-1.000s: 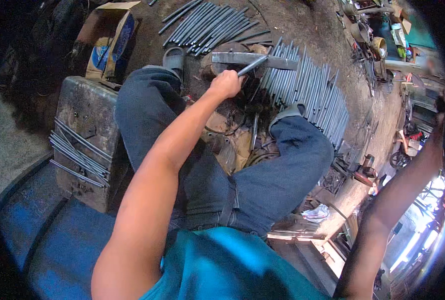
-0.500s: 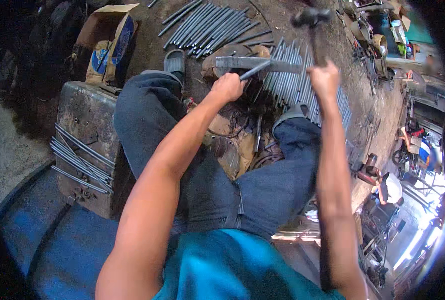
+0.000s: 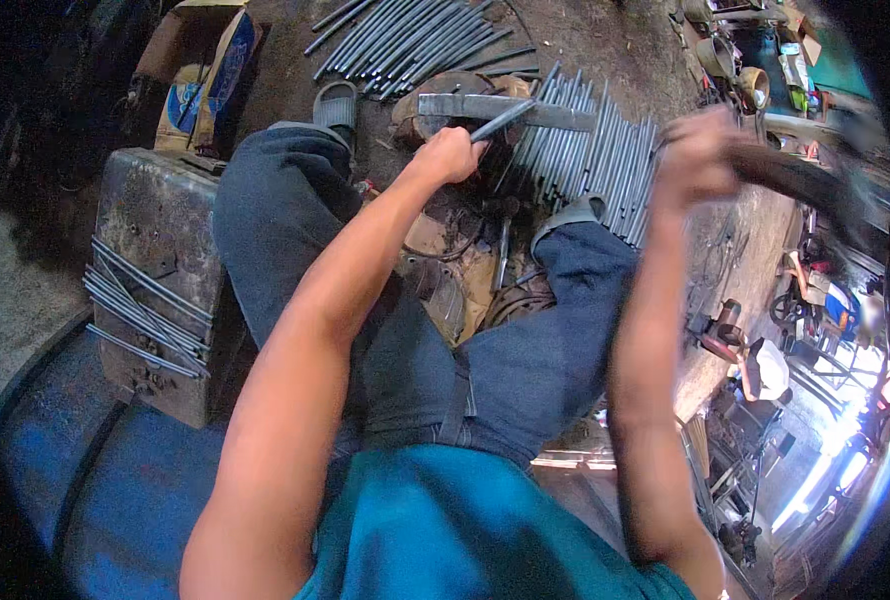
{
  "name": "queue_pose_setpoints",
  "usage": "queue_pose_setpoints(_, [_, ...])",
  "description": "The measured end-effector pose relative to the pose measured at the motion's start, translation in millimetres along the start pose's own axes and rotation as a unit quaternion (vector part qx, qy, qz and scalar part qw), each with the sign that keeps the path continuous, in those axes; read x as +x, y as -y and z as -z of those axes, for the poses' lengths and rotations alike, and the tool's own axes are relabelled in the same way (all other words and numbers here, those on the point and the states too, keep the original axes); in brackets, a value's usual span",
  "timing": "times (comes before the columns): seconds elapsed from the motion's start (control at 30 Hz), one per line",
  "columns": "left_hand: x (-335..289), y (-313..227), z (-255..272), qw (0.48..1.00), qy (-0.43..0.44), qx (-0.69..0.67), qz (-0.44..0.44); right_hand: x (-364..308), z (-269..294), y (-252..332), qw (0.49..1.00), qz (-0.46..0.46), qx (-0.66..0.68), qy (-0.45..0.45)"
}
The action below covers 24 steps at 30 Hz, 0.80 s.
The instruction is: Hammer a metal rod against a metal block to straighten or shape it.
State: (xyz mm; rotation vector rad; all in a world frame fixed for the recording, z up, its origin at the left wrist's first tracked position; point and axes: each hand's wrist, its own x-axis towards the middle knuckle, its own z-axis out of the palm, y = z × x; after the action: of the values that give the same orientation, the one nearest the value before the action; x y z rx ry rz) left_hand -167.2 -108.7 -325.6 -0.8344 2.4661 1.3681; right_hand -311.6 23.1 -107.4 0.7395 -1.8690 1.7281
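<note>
My left hand (image 3: 447,156) is closed round a grey metal rod (image 3: 505,120). The rod slants up and to the right, its far end over a long flat steel bar (image 3: 460,105). That bar lies across a rounded block (image 3: 405,125). Off to the right, my right hand (image 3: 700,160) grips a hammer (image 3: 780,170), raised and pointing right. Motion smears both this hand and the hammer, so the head is not sharp. Many similar rods (image 3: 615,165) lie side by side on the ground beyond my right foot.
Another pile of rods (image 3: 415,45) lies at the far side. To my left stands a worn metal box (image 3: 155,230) with several thin rods (image 3: 145,310) against it, and an open carton (image 3: 200,90) behind. Another person (image 3: 765,370) is at the right among tools.
My right hand has moved right, and the hammer has swung from pointing away from me to pointing right. My left hand still holds the rod over the steel bar. The view has shifted slightly.
</note>
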Motion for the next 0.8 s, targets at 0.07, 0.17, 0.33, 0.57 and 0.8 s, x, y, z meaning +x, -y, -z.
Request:
queue_pose_setpoints(0.07, [4,5,-4,1.0,-0.025,0.004,-0.009,-123,46,-56,0.884,-0.111,-0.389,0.237])
queue_pose_setpoints(0.17, [2,22,-9,0.994,0.038,0.08,-0.066,-121,65,-61,0.876,-0.226,-0.376,0.198])
queue_pose_setpoints(0.33, [-25,15,-8,0.996,0.056,0.056,-0.039,-51,108,-46,0.891,-0.36,-0.248,0.122])
queue_pose_setpoints(0.57, [-56,-45,29,0.993,0.054,-0.053,-0.089,-48,161,-31,0.907,-0.388,0.16,0.025])
queue_pose_setpoints(0.8, [-87,-53,49,0.967,0.102,-0.216,-0.084,-85,164,-72,0.709,-0.661,0.241,0.03])
